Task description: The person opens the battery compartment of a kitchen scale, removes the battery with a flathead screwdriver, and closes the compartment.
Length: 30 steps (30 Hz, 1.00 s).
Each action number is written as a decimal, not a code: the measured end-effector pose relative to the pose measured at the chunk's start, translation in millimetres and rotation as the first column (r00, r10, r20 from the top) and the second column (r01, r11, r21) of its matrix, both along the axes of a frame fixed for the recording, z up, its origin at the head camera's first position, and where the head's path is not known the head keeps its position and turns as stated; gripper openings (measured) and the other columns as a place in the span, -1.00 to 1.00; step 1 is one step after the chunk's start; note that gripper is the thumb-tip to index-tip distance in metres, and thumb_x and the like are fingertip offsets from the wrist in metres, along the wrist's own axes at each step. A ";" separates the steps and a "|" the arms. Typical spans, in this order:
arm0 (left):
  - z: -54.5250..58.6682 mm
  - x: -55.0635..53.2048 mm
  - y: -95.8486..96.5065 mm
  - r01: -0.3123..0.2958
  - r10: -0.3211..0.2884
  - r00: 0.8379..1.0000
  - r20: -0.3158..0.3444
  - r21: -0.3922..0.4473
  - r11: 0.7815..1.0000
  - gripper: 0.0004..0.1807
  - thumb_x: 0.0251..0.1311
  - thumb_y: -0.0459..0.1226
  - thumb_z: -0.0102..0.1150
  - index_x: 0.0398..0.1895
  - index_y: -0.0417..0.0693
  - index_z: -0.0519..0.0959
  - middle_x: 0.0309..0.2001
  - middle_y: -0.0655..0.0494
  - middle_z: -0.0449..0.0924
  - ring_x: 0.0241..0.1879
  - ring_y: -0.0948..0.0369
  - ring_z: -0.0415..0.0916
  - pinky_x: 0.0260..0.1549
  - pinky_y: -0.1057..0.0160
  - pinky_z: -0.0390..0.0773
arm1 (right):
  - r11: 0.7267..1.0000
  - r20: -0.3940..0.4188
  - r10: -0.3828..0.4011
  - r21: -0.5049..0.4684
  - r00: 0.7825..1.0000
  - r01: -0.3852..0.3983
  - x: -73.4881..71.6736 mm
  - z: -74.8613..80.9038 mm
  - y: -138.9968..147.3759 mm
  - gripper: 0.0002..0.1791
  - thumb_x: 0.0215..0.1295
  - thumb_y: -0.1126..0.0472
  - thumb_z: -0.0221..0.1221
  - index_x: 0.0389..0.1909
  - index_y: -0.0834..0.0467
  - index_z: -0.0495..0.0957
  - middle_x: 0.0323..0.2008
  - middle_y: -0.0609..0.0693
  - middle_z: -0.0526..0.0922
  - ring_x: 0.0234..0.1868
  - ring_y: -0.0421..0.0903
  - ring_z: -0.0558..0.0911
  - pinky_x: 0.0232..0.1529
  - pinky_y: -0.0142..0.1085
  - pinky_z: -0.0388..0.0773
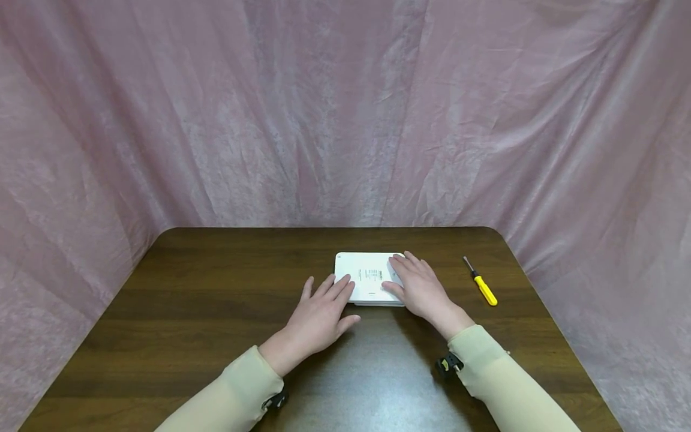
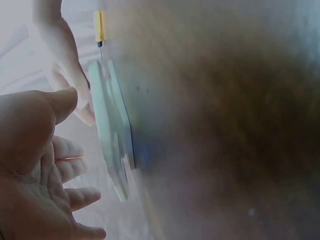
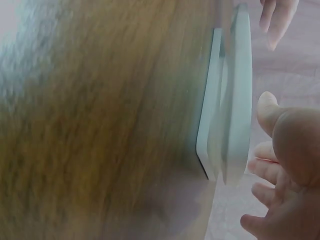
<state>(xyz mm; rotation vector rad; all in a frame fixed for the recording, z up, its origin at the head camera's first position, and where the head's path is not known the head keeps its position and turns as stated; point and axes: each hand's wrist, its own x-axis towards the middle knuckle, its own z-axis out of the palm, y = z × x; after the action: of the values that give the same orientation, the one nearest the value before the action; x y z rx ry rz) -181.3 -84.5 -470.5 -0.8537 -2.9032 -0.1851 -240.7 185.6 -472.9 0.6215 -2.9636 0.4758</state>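
Observation:
A flat white device (image 1: 353,263) with rounded corners and a printed label lies on the table. Both wrist views show two layers to it, a thicker upper slab (image 3: 240,105) over a thinner plate (image 3: 210,95). My left hand (image 1: 320,317) is at its near left corner, fingers spread and fingertips over the edge. Across the right part of its top lies my right hand (image 1: 422,291), fingers extended. Neither hand curls round it. In the left wrist view the left hand (image 2: 35,160) appears palm side on, beside the slab (image 2: 106,130).
To the right of the device lies a screwdriver (image 1: 482,284) with a yellow handle, its metal tip pointing away. The dark wooden table (image 1: 216,288) has rounded far corners. Behind and beside it hangs a pink curtain (image 1: 335,120).

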 end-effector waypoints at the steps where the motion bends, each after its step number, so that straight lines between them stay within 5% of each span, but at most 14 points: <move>1: 0.3 -1.4 -0.6 -0.001 0.001 1.000 0.008 0.003 1.000 -0.16 0.62 0.23 0.13 0.71 -0.08 0.36 0.70 -0.02 0.26 0.67 -0.12 0.21 0.54 -0.48 0.08 | 1.000 -0.011 0.004 0.002 1.000 -0.004 0.4 0.1 -1.0 -0.22 0.64 -0.10 0.28 0.63 0.30 0.38 0.61 0.26 0.40 0.71 0.29 0.17 0.64 0.31 0.06; 19: -0.8 -13.1 1.2 0.027 -0.026 0.993 0.119 -0.012 1.000 -0.18 0.62 0.21 0.16 0.68 -0.12 0.39 0.68 -0.08 0.29 0.68 -0.12 0.18 0.60 -0.42 -0.02 | 0.988 -0.144 0.153 0.030 0.978 -0.150 1.3 4.8 -18.1 -0.33 0.38 -0.02 0.53 0.38 0.24 0.66 0.35 0.16 0.70 0.60 0.25 0.41 0.62 0.30 0.15; 30: -1.8 -12.5 0.8 0.031 -0.030 0.991 0.127 -0.008 0.999 -0.18 0.63 0.21 0.15 0.69 -0.12 0.37 0.69 -0.08 0.26 0.69 -0.12 0.15 0.60 -0.41 0.00 | 0.977 -0.186 0.212 0.033 0.959 -0.210 1.9 5.7 -24.2 -0.57 0.36 0.04 0.54 0.14 0.17 0.79 0.25 0.11 0.78 0.53 0.27 0.50 0.61 0.32 0.16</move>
<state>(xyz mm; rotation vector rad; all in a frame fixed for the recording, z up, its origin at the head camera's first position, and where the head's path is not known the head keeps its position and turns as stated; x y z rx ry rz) -193.8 -83.7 -472.4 -0.9213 -3.0117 -0.2363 -238.8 161.4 -467.2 0.9352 -2.7373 0.3878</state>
